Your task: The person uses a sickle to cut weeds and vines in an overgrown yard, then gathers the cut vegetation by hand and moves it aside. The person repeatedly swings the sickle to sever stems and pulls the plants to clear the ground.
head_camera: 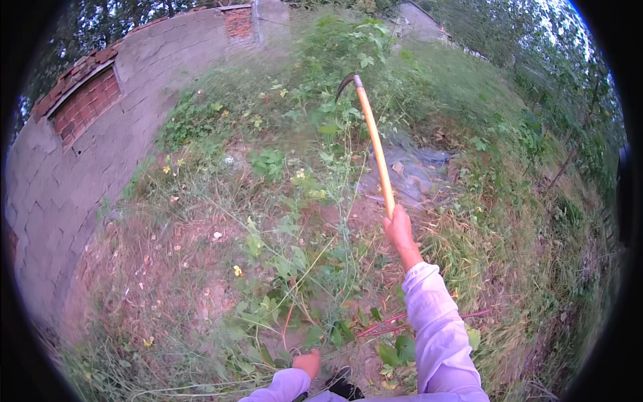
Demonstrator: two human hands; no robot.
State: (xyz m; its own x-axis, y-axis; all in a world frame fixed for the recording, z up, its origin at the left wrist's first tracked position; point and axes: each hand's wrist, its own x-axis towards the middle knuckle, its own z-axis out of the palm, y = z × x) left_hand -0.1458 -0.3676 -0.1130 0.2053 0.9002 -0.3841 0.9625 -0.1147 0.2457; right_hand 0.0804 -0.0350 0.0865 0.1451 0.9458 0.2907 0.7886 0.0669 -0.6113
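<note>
My right hand (400, 232) grips the lower end of a long wooden handle, stretched out ahead of me. That handle belongs to a sickle (376, 135), whose dark curved blade points left at the far end, in front of green weeds. Low in the view, my left hand (307, 363) is closed around thin plant stems (287, 326) near the ground. Leafy weeds (296, 261) with long thin stalks stand and sprawl between the two hands. Some cut-looking reddish stalks (382, 325) lie partly behind my right sleeve.
A cracked rendered wall (95, 176) with bricked-up openings runs along the left. Crumpled plastic sheeting (414, 171) lies on the ground beyond my right hand. Dry grass (462, 241) and leafy trees (552, 90) line the right side. A dark shoe (345, 384) shows below.
</note>
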